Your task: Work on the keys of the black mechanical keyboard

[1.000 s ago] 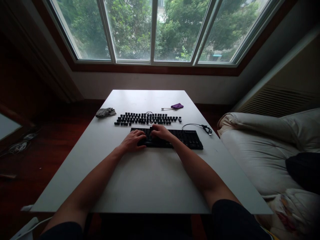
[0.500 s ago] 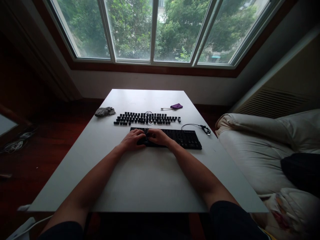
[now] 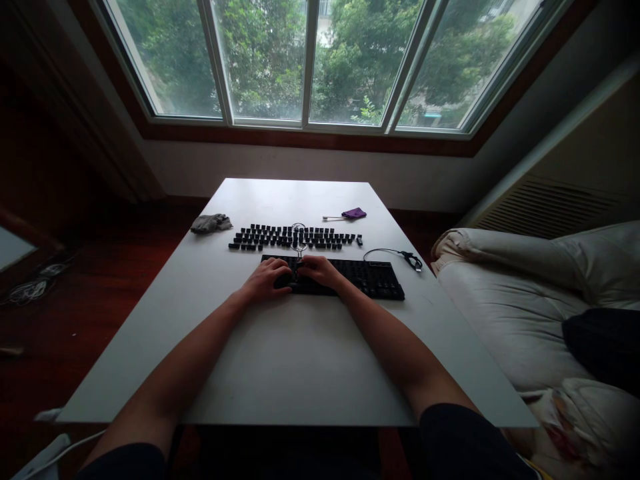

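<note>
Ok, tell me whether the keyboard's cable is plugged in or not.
Unplugged: the cable, bundled near its end, lies on the table beside the keyboard, its plug bare.

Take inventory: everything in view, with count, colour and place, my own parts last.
Keyboard: one, black, on table
Loose keycaps: many, black, rows beyond keyboard
Thin wire: count unclear, pale, among keycaps
Cable: one, black, beyond keyboard's right end
Crumpled cloth: one, grey, table's far left
Small cloth: one, purple, table's far right
Thin sticks: count unclear, pale, beside small cloth
Table: one, white, centre
Window: one, brown surround, beyond table
Trees: count unclear, green, outside
Sofa: one, cream, right
Bundle: one, dark, on sofa
Floor wires: count unclear, pale, left
Sleeves: two, dark, bottom
Left hand: one, bare, on keyboard's left
Right hand: one, bare, beside it
</note>
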Action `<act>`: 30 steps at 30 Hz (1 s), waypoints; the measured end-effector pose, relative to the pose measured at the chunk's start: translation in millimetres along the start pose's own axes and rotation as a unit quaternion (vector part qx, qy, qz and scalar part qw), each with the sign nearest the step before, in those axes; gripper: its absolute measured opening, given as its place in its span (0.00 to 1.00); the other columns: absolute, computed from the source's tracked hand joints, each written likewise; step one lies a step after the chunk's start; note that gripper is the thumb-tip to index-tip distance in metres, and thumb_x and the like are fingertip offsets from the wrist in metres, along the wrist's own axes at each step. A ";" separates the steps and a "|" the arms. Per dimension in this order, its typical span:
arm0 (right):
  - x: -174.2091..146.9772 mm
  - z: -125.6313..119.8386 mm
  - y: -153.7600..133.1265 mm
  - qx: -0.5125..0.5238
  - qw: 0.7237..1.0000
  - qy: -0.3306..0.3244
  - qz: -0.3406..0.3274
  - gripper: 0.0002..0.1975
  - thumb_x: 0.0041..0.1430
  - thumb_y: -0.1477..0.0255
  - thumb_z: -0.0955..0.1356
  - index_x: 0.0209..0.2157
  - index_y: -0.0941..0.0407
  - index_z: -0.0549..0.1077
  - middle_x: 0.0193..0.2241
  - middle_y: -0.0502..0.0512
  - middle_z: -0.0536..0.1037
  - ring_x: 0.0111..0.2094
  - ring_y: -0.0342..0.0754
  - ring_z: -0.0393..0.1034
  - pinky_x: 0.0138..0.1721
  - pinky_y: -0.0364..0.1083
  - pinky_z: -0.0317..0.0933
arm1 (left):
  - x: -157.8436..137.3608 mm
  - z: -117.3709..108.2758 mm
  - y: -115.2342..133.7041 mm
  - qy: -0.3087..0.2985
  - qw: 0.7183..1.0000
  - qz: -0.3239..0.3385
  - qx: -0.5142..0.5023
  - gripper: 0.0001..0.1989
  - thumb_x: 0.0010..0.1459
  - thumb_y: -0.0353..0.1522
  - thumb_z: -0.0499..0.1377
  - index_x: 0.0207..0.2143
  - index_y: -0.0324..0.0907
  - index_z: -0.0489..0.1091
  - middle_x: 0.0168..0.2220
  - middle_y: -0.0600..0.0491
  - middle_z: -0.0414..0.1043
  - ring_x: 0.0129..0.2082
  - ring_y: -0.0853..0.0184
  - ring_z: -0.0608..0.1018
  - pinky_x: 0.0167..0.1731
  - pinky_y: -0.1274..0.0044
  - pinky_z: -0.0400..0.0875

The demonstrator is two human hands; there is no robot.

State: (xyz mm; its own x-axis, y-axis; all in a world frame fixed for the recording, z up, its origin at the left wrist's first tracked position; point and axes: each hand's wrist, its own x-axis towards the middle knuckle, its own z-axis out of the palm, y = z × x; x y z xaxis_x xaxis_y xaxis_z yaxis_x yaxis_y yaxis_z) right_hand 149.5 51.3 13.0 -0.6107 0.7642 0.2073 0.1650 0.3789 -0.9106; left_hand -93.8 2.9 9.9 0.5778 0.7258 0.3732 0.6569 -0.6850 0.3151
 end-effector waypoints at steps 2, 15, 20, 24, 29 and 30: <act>0.4 -0.2 0.5 0.035 0.999 -0.007 0.002 0.15 0.56 0.59 0.72 0.35 0.57 0.75 0.28 0.53 0.79 0.31 0.49 0.74 0.35 0.46 0.68 | -0.6 0.3 0.1 0.001 1.000 -0.002 0.004 0.22 0.55 0.43 0.66 0.52 0.50 0.72 0.53 0.48 0.71 0.53 0.53 0.70 0.54 0.60 0.67; 9.5 -2.6 6.8 0.169 0.979 0.112 0.010 0.18 0.53 0.55 0.73 0.34 0.55 0.70 0.30 0.52 0.78 0.32 0.47 0.74 0.39 0.48 0.70 | 3.2 -5.5 4.9 -0.003 0.999 -0.033 0.015 0.13 0.62 0.44 0.59 0.44 0.48 0.75 0.43 0.48 0.74 0.45 0.57 0.74 0.47 0.64 0.68; 11.6 5.1 7.9 0.131 0.981 0.143 0.008 0.18 0.53 0.55 0.73 0.31 0.55 0.70 0.23 0.47 0.72 0.24 0.43 0.67 0.29 0.43 0.64 | 10.7 -2.0 15.5 0.030 0.995 -0.088 0.042 0.13 0.62 0.45 0.59 0.42 0.47 0.75 0.41 0.48 0.75 0.43 0.56 0.74 0.46 0.62 0.67; 12.2 10.9 6.2 0.153 0.978 0.141 -0.004 0.18 0.52 0.55 0.74 0.31 0.55 0.70 0.21 0.45 0.71 0.21 0.41 0.65 0.25 0.42 0.61 | 14.8 1.6 20.9 0.056 0.991 -0.125 0.006 0.14 0.63 0.42 0.59 0.48 0.47 0.74 0.45 0.49 0.74 0.47 0.57 0.74 0.48 0.65 0.68; 11.9 12.2 5.5 0.177 0.977 0.117 -0.018 0.16 0.54 0.57 0.74 0.33 0.55 0.72 0.23 0.48 0.76 0.23 0.43 0.69 0.28 0.43 0.64 | 15.9 2.4 20.2 0.060 0.987 -0.137 -0.066 0.13 0.62 0.39 0.60 0.47 0.47 0.74 0.45 0.50 0.75 0.48 0.57 0.74 0.49 0.66 0.69; 11.8 12.5 5.6 0.178 0.977 0.114 -0.017 0.16 0.54 0.57 0.73 0.34 0.55 0.72 0.24 0.49 0.76 0.24 0.44 0.70 0.29 0.44 0.65 | 16.0 2.5 19.6 0.061 0.985 -0.139 -0.076 0.12 0.61 0.38 0.61 0.46 0.47 0.75 0.44 0.50 0.75 0.48 0.58 0.74 0.49 0.66 0.69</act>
State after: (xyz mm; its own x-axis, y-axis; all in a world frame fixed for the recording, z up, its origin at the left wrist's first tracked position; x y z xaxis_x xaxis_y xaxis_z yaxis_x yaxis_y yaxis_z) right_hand 133.6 55.9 5.9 -0.4158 0.8662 0.2772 -0.1573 0.2318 -0.9600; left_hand -70.5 1.2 19.9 0.3167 0.8803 0.3531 0.6963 -0.4686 0.5437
